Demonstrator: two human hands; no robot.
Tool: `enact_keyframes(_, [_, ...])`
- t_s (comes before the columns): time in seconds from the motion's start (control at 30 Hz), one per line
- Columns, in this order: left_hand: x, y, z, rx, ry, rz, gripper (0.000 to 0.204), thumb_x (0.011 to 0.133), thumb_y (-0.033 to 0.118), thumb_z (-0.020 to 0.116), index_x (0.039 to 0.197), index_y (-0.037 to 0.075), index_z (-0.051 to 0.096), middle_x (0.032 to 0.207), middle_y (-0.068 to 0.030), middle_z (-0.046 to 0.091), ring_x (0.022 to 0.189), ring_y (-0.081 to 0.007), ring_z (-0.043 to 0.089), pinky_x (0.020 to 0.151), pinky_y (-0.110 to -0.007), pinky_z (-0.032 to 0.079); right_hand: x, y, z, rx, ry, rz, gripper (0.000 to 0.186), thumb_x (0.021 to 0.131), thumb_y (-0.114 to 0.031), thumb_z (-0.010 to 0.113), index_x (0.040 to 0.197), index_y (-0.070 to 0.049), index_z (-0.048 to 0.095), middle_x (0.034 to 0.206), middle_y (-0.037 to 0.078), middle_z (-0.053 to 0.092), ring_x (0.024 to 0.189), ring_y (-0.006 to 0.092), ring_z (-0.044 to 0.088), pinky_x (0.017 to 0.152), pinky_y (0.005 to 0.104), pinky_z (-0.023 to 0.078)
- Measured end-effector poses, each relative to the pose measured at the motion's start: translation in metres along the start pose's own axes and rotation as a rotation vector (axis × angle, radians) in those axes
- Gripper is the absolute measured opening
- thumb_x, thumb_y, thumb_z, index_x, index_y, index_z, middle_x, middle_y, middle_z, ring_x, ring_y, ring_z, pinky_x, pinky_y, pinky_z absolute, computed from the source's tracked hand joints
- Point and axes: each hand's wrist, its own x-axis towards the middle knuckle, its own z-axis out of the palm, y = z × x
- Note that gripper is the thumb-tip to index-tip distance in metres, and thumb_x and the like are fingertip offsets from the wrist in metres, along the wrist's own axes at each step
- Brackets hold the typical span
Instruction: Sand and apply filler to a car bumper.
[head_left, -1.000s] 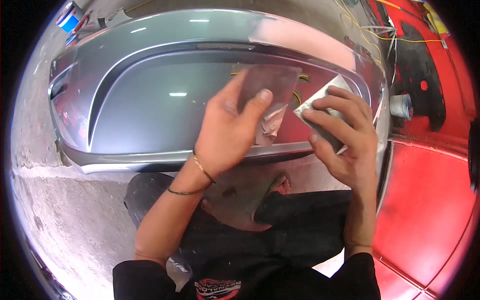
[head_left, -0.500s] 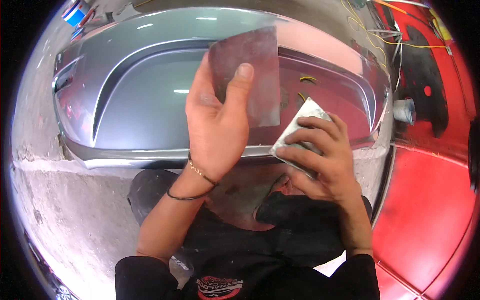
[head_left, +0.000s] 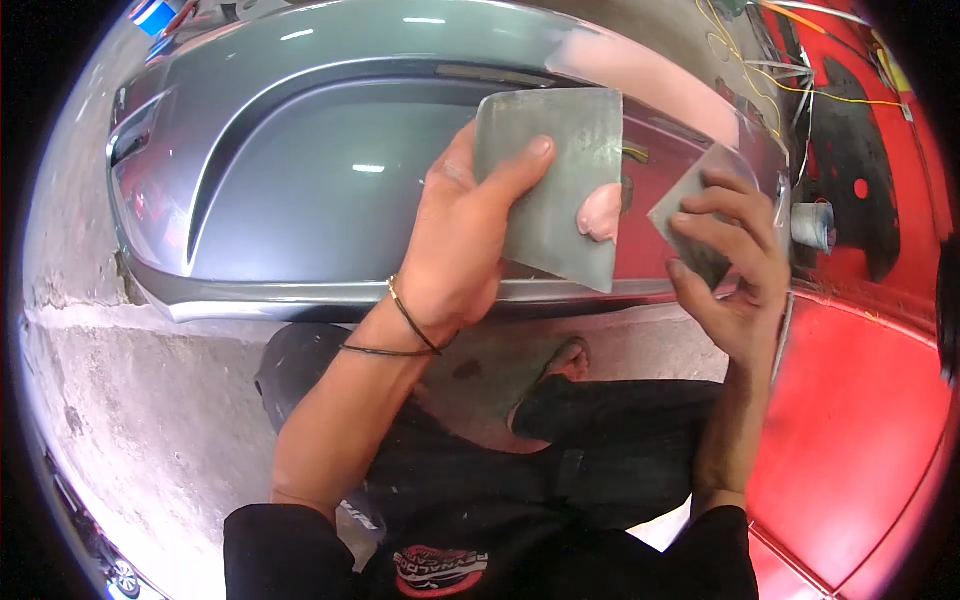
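Observation:
My left hand [head_left: 462, 235] holds a flat grey plate [head_left: 548, 220], its thumb laid across the face. Near the plate's right edge sits a small lump of pink putty [head_left: 599, 213]. To the right, my right hand [head_left: 745, 270] grips a thin grey spreader [head_left: 690, 200] by its back edge, apart from the plate. Its blade points up and to the left. Beyond both hands lies a glossy grey car body panel [head_left: 300, 200]. A smooth pink filler patch [head_left: 645, 85] covers its far right part. The plate hides some of the panel's middle.
A red car body part [head_left: 850, 430] stands along the right. Beside the panel's right end is a small grey can [head_left: 812, 227]. A yellow cable [head_left: 830, 95] runs at the far right. At the far left corner stands a blue and white can [head_left: 153, 17].
Both hands have moved right, the right one also upward, widening the gap between plate and spreader. The plate's face has turned, and its pink putty now shows.

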Motion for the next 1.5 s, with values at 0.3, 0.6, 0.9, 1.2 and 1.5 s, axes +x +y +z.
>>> enact_keyframes(0.3, [0.009,-0.014,-0.009,0.168,0.025,0.041,0.042,0.113,0.016,0.075,0.15,-0.004,0.068,0.134,-0.0128,0.08,0.119,-0.0209,0.076,0.106,-0.038,0.061,0.013,-0.021,-0.026,-0.089,0.11,-0.152,0.042,0.073,-0.01,0.092,0.115,-0.007,0.089,0.119,0.012,0.082,0.128,0.0452,0.074,0.114,0.056,0.058])
enact_keyframes(0.6, [0.012,-0.034,-0.016,0.258,-0.09,0.106,0.037,0.114,0.016,0.076,0.147,0.0,0.069,0.132,-0.0112,0.081,0.116,-0.0184,0.079,0.099,-0.037,0.067,0.011,-0.033,0.011,-0.02,-0.214,-0.05,0.035,0.074,-0.016,0.092,0.108,-0.01,0.087,0.113,0.007,0.081,0.128,0.037,0.074,0.11,0.0523,0.053])
enact_keyframes(0.9, [0.005,-0.031,-0.007,0.192,0.026,-0.008,0.044,0.112,0.016,0.076,0.151,-0.002,0.068,0.135,-0.0127,0.08,0.121,-0.019,0.074,0.105,-0.038,0.062,-0.003,-0.038,0.023,0.222,-0.126,0.026,0.037,0.078,-0.017,0.091,0.115,-0.015,0.087,0.121,0.006,0.078,0.129,0.0354,0.071,0.113,0.0517,0.051])
enact_keyframes(1.2, [0.007,0.001,-0.006,0.129,0.025,0.053,0.041,0.115,0.02,0.076,0.152,0.006,0.066,0.136,-0.0089,0.078,0.118,-0.0206,0.078,0.099,-0.038,0.067,-0.01,-0.014,0.005,-0.056,-0.037,0.042,0.051,0.078,-0.014,0.09,0.128,-0.018,0.085,0.137,0.006,0.076,0.14,0.0374,0.067,0.121,0.055,0.046])
enact_keyframes(1.5, [0.005,0.044,-0.012,-0.081,0.083,0.345,0.037,0.114,0.02,0.079,0.147,0.005,0.072,0.137,-0.0061,0.08,0.123,-0.0206,0.077,0.106,-0.037,0.062,-0.01,0.0,-0.003,0.053,-0.085,0.136,0.035,0.09,-0.021,0.083,0.125,-0.017,0.087,0.141,0.008,0.078,0.138,0.0326,0.07,0.121,0.056,0.049])
